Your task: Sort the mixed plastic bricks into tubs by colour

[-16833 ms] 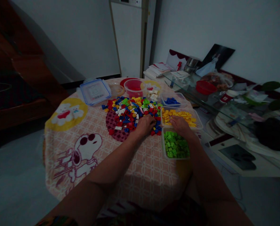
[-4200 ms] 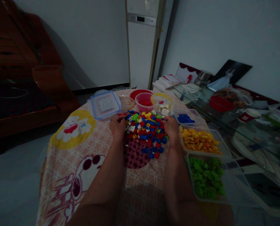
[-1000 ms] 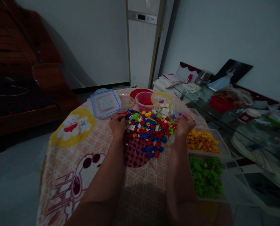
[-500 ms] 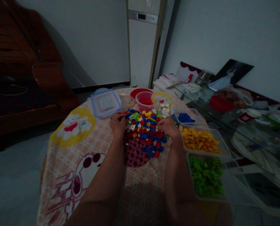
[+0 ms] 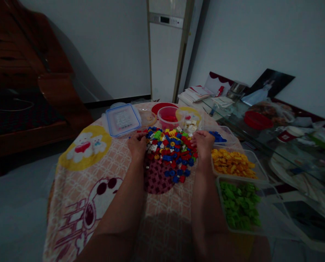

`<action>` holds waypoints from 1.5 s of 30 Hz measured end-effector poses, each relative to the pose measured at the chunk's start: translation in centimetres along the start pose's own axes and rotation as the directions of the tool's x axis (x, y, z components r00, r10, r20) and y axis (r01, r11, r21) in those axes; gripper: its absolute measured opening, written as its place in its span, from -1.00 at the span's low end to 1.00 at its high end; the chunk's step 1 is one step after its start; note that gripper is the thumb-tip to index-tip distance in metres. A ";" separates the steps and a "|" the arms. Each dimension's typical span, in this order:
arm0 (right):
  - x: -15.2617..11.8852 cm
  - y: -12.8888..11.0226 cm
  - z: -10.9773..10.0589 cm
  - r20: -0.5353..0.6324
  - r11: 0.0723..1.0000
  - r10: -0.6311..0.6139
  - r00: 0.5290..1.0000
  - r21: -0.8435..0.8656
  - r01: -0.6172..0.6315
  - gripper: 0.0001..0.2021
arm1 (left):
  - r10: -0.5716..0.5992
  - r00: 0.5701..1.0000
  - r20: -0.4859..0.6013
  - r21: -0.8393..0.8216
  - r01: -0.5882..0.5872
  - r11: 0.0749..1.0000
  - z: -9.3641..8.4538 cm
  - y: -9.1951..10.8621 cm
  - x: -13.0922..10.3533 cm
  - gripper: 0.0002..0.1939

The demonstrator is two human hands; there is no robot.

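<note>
A big heap of small plastic bricks in red, blue, yellow, green and white (image 5: 169, 145) sits on the round bench with a pink and white patterned cloth (image 5: 165, 214). Part of it lies on a dark pink round patch of the cloth (image 5: 157, 180), and a few blue and red ones lie close together at the near side.

The left hand (image 5: 137, 145) is at the left edge of the heap, with its fingers bent in. I cannot tell if they hold a brick. The right hand (image 5: 204, 141) is at the right edge of the heap, its fingers bent too. I cannot tell if they are gripping anything.

Near the right hand is a clear plastic box (image 5: 230, 136) with blue bricks (image 5: 217, 137) in it. Next, closer to the person, are a box of yellow bricks (image 5: 233, 162) and then a box of green bricks (image 5: 240, 205). Behind the heap are some white bricks (image 5: 190, 126) and a round pink see-through tub (image 5: 162, 122) with red bricks (image 5: 171, 119) inside. A clear lid with a blue rim (image 5: 123, 119) lies at the far left.
</note>
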State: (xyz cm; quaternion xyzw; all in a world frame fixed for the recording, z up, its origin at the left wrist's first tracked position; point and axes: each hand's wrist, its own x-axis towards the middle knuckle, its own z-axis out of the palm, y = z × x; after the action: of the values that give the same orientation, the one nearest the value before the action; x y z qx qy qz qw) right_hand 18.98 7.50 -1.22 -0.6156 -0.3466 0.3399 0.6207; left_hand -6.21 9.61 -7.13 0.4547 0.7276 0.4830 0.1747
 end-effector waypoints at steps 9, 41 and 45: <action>1.5 1.5 0.4 -0.135 0.928 -0.036 0.990 0.363 0.083 -0.71 | 0.015 1.000 0.014 0.022 -0.016 1.000 0.1 -0.3 0.1 -0.69; 1.1 1.7 -2.5 0.180 0.547 -0.087 0.980 -0.813 0.198 -0.87 | -0.001 1.000 0.028 0.005 0.001 1.000 -0.1 0.2 -0.1 -0.69; 1.2 2.0 -2.6 0.203 0.588 -0.043 0.978 -0.787 0.189 -0.90 | 0.003 1.000 0.018 0.011 -0.004 1.000 -0.1 0.1 -0.1 -0.69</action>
State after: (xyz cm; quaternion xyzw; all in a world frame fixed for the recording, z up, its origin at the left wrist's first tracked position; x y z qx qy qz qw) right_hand 21.84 7.20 -3.23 -0.7748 -0.5510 0.1554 0.2683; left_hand -6.18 9.53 -7.06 0.4614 0.7279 0.4750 0.1779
